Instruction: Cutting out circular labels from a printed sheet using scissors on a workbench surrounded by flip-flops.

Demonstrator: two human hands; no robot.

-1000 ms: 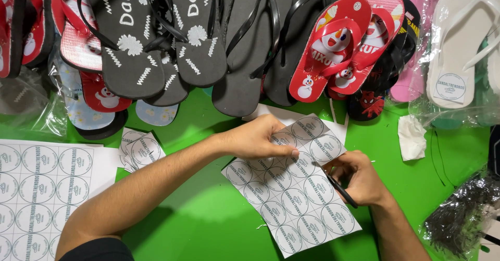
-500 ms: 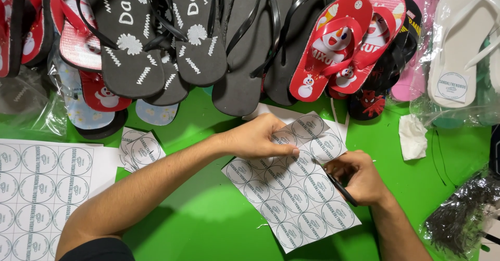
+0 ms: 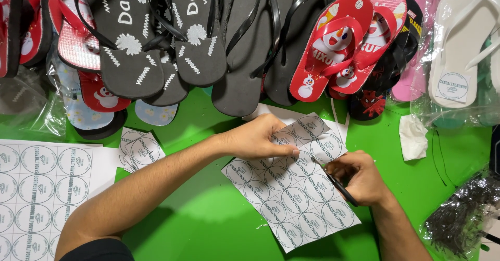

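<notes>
Slipping is the risk: left hand (image 3: 260, 138) lies flat and open on the sticker sheet (image 3: 291, 188), right hand (image 3: 359, 177) beside it grips a black blade (image 3: 341, 188) that could tear neighbouring circles.

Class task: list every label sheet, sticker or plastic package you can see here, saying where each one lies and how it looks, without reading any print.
Sticker sheet: centre, under both hands; white, round labels.
Second sheet: left edge; white, circle rows.
Cut labels: small pile between sheets.
Round sticker: on white sandal heel.
Clear bag: upper left, crinkled.
</notes>
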